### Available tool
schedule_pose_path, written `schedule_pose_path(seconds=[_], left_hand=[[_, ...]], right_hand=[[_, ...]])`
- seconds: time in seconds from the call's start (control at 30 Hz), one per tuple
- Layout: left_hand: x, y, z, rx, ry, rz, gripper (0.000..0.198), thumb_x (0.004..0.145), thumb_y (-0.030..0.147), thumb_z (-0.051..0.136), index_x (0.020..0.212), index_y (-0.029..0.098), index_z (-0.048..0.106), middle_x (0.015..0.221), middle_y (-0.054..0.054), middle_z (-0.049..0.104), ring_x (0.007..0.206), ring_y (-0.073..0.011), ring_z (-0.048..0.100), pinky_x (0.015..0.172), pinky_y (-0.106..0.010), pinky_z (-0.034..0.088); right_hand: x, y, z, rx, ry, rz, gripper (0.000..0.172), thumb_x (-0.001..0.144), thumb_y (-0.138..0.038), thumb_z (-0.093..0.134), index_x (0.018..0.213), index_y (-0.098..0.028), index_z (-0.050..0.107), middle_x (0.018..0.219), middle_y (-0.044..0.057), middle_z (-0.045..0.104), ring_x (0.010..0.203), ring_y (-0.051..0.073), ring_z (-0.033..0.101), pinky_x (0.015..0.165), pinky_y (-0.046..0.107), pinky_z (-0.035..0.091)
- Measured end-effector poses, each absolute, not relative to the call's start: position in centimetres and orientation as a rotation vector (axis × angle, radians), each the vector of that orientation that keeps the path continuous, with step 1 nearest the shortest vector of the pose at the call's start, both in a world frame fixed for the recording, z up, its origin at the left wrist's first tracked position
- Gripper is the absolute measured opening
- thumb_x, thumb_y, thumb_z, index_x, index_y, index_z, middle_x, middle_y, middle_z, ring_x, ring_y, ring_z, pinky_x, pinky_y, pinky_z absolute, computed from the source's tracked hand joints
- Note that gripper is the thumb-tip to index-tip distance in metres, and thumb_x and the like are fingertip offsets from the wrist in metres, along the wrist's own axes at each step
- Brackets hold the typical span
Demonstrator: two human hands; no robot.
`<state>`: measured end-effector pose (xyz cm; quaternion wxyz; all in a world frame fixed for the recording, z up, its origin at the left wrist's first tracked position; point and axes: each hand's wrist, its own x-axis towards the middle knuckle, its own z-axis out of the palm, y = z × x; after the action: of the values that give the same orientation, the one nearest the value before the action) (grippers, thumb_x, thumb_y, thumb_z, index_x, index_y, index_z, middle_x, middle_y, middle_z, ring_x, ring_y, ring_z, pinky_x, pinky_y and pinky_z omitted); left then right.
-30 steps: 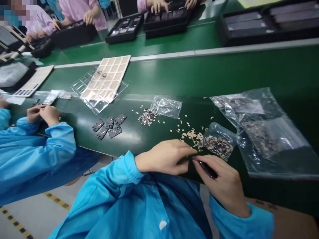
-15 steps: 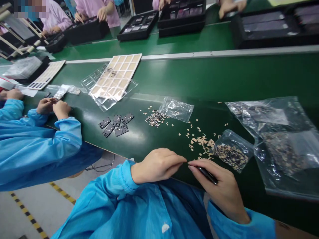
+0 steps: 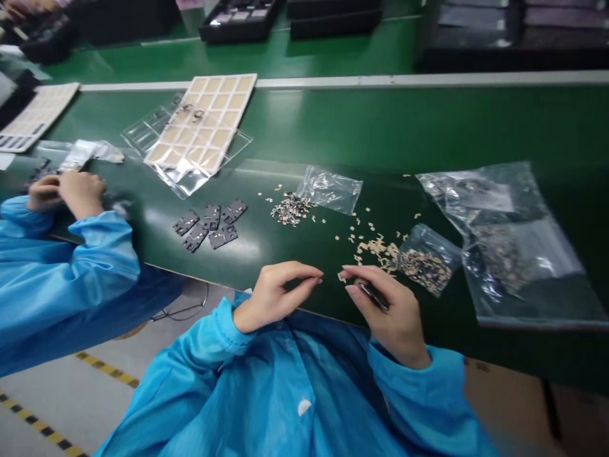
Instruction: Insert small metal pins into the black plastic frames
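My left hand [image 3: 280,295] is in front of me at the table edge, thumb and forefinger pinched together; whatever is between the tips is too small to name. A short gap separates it from my right hand [image 3: 392,311], whose fingers curl around a slim black pen-like tool [image 3: 373,295]. At its forefinger tip shows a small pale piece [image 3: 341,277]. Just beyond the right hand lie scattered tan pieces [image 3: 378,249] and a small clear bag [image 3: 425,263] of mixed small parts. Farther off is a pile of tiny dark and pale parts [image 3: 290,209].
Several black plates [image 3: 212,219] lie left of the pile, near a flattened clear bag [image 3: 333,189]. A gridded tray [image 3: 209,120] rests over clear plastic trays. At right lies a large clear bag [image 3: 528,279]. A co-worker's hands [image 3: 78,190] work at left.
My hands have moved apart, opening a gap between their fingertips. A pale piece now shows at the right forefinger tip. The camera view has tilted downward.
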<state>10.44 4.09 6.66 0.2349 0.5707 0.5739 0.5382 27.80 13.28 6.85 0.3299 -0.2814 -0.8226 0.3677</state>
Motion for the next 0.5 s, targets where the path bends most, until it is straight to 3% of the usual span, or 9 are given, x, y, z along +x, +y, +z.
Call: schedule_pose_path(seconds=[0.23, 0.43, 0.5], left_hand=[[10.7, 3.4, 7.0, 1.854, 1.553, 1.563, 0.011, 0.090, 0.013, 0.056, 0.092, 0.015, 0.067, 0.081, -0.007, 0.075, 0.071, -0.0121, 0.071, 0.066, -0.020, 0.058], [10.9, 2.8, 7.0, 1.913, 1.512, 1.497, 0.011, 0.090, 0.011, 0.056, 0.095, 0.012, 0.066, 0.083, -0.008, 0.075, 0.073, -0.0128, 0.071, 0.069, -0.021, 0.057], [10.3, 2.7, 7.1, 1.821, 1.435, 1.467, 0.013, 0.090, 0.018, 0.059, 0.099, 0.012, 0.066, 0.088, -0.009, 0.075, 0.080, -0.0144, 0.071, 0.073, -0.023, 0.057]], right_hand=[[27.4, 12.7, 7.3, -0.670, -1.968, 1.289, 0.015, 0.088, -0.025, 0.061, 0.075, -0.020, 0.066, 0.069, 0.003, 0.071, 0.062, 0.016, 0.068, 0.058, 0.026, 0.055], [27.4, 12.5, 7.3, -0.670, -1.952, 1.277, 0.012, 0.083, -0.016, 0.063, 0.072, -0.020, 0.065, 0.067, 0.001, 0.069, 0.061, 0.013, 0.065, 0.057, 0.024, 0.052], [27.7, 12.7, 7.3, -0.673, -1.980, 1.246, 0.013, 0.083, -0.014, 0.061, 0.072, -0.020, 0.065, 0.067, 0.000, 0.068, 0.060, 0.013, 0.064, 0.057, 0.023, 0.051]])
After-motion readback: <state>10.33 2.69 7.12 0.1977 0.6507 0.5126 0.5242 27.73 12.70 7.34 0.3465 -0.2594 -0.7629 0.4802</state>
